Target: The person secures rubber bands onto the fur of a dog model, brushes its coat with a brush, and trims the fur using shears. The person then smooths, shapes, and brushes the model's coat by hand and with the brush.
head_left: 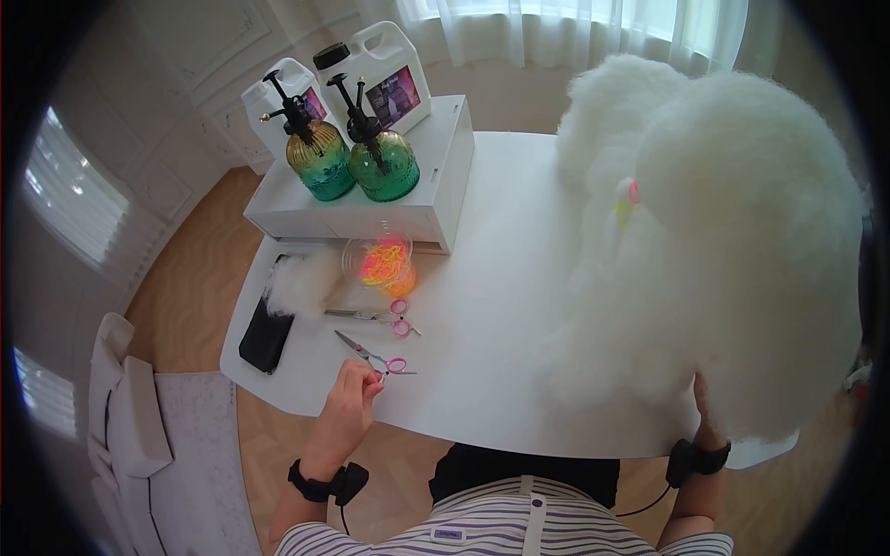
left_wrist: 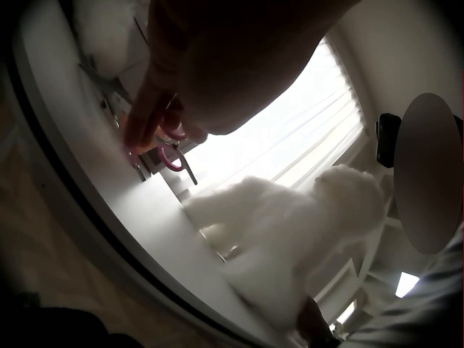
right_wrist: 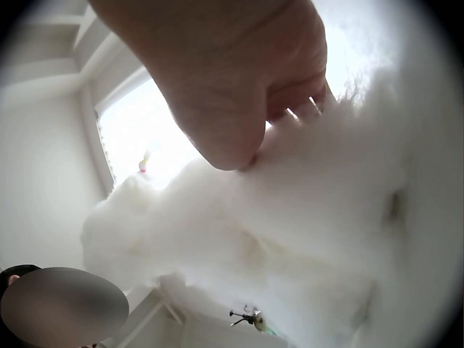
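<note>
At the table's near left, my left hand [head_left: 347, 400] pinches the pink ring handle of a pair of scissors [head_left: 363, 350] lying with its blades toward the back left. In the left wrist view, the fingers [left_wrist: 148, 116] are bent at the pink rings. Just behind lie thinning scissors [head_left: 363, 316], also with pink rings. A large, fluffy white dog [head_left: 742, 232] fills the table's right side, with pink and yellow ties in its coat. My right hand [right_wrist: 246, 87] rests on the dog, its fingers spread over the fur; in the head view fur hides most of that hand.
A clear cup of neon bands [head_left: 385, 264] stands behind the scissors. A black case [head_left: 266, 335] and a white fur tuft [head_left: 306, 283] lie left. On a white drawer box [head_left: 445, 176] stand two spray bottles [head_left: 386, 167] and two white jugs [head_left: 394, 79]. The table edge [head_left: 501, 452] runs before me.
</note>
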Demonstrator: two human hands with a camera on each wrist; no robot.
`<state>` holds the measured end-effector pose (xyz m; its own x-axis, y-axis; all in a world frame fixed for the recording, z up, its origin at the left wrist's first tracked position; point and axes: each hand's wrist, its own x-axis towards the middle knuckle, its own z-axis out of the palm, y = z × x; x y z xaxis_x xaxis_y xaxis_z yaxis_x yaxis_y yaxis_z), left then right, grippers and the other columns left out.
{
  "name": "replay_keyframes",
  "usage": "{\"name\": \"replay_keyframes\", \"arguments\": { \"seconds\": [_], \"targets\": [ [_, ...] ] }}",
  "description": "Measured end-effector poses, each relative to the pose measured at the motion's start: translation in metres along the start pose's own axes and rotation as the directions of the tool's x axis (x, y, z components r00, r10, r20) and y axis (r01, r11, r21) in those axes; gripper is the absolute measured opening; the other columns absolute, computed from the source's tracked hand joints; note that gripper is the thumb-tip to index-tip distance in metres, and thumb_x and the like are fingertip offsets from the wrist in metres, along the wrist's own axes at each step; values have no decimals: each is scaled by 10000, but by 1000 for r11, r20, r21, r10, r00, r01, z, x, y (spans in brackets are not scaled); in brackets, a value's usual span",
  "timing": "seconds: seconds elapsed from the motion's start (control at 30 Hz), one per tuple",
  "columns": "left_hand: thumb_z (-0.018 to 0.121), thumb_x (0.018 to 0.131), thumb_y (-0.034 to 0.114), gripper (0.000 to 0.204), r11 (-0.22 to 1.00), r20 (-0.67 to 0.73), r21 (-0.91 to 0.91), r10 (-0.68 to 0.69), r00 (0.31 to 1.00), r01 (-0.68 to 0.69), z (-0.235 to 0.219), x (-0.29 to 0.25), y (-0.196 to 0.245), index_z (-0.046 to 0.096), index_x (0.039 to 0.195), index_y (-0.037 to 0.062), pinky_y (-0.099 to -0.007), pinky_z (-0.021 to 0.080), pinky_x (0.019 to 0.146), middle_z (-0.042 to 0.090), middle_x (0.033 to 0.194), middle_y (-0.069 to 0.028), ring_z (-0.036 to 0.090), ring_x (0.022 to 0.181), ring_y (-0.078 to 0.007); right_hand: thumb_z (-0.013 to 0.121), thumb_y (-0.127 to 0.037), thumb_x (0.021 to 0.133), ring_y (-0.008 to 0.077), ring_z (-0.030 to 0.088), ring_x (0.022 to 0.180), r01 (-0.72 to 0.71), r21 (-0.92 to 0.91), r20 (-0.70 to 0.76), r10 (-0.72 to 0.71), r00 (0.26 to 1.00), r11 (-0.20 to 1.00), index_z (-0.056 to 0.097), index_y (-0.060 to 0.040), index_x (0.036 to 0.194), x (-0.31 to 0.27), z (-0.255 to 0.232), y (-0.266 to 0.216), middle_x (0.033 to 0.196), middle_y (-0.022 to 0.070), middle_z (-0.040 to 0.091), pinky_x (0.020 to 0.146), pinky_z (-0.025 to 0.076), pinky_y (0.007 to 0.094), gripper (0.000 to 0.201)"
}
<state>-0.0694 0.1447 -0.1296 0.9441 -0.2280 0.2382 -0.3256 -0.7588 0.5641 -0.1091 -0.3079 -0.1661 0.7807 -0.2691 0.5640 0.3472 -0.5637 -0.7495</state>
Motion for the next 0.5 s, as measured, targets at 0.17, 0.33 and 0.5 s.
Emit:
{"name": "replay_keyframes", "arguments": {
  "seconds": [0.17,0.33,0.5],
  "targets": [
    [570,843,-43,133,997,-33,-73,15,999,-18,-1,-4,19,449,879,-2,-306,492,673,536,842,-134,588,774,-258,558,-21,810,153,465,541,108,-52,68,-104,992,993,575,-20,705,8,5,-18,600,52,515,537,401,277,107],
    [623,811,-36,221,950,-90,-55,301,949,-307,-1,-9,34,447,930,25,-326,503,672,547,858,-123,592,806,-274,558,-19,808,154,464,534,226,-93,151,-210,966,970,578,-20,704,16,4,-29,595,52,518,531,402,279,105],
    [649,796,-20,252,860,-48,36,510,859,-509,2,-7,51,445,939,13,-344,516,681,543,882,-126,590,820,-303,558,-16,805,155,464,528,346,-123,246,-309,919,930,580,-19,703,30,-10,-31,591,51,521,525,403,281,104]
  ]
}}
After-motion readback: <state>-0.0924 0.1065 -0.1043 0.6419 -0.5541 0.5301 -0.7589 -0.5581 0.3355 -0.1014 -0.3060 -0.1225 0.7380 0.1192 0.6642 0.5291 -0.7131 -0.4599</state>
